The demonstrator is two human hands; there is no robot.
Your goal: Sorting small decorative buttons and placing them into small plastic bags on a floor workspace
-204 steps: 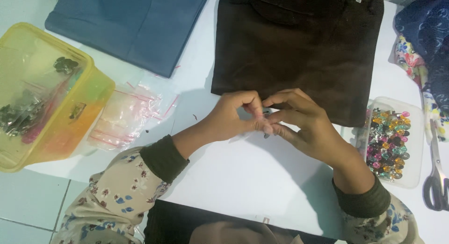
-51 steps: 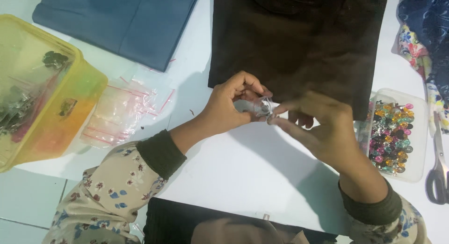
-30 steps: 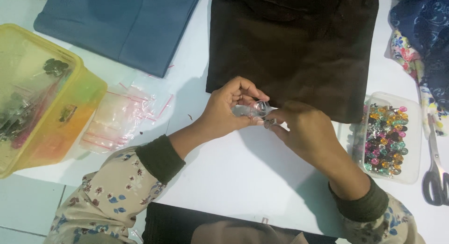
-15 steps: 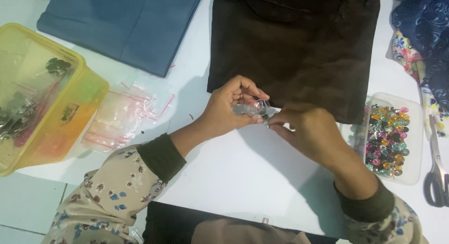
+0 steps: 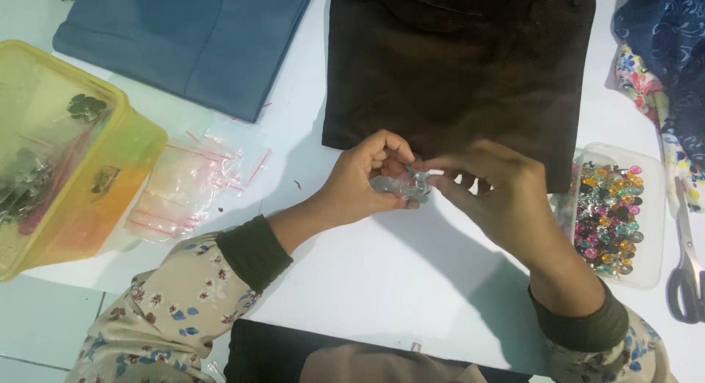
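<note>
above the white table (image 5: 382, 280), my left hand (image 5: 363, 181) and right hand (image 5: 499, 199) both pinch a small clear bag (image 5: 400, 185). i judge it light, limp, slippery; grip its edges.

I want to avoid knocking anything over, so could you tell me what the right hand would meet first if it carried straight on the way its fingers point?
The right hand points leftward, so it would probably first meet the small clear plastic bag pinched by the left hand.
</note>
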